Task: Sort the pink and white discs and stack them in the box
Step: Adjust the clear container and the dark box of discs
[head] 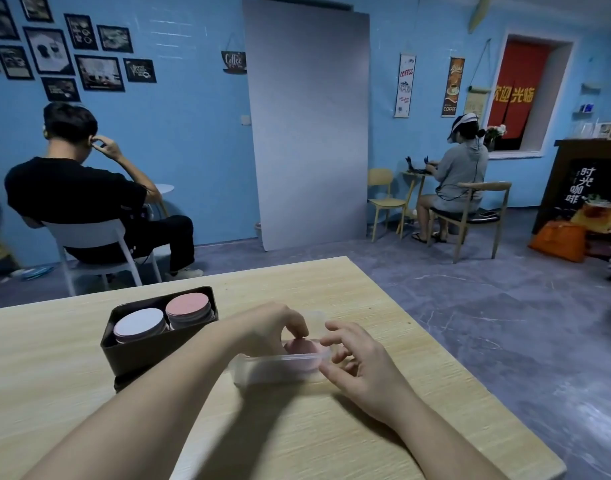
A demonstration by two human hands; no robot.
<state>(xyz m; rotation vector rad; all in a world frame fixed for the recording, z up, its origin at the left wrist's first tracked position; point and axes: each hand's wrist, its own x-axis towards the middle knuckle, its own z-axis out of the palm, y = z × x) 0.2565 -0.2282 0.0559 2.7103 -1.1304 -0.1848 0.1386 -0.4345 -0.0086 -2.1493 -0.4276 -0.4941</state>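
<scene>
A dark box [148, 351] stands on the wooden table [72, 375] and holds a stack of white discs [140, 324] on the left and a stack of pink discs [188, 306] on the right. To its right sits a clear plastic tub [280, 370] with pink discs [302, 347] inside. My left hand [273, 327] reaches into the tub, its curled fingertips pinching the top pink disc. My right hand [361, 363] rests at the tub's right end, fingers loosely spread, touching its rim.
The table's right edge [470, 386] drops to a grey floor. Across the room, one person sits on a white chair [96, 251] at the left. Another sits at a small table [416, 181] at the right. A grey board [309, 133] leans on the blue wall.
</scene>
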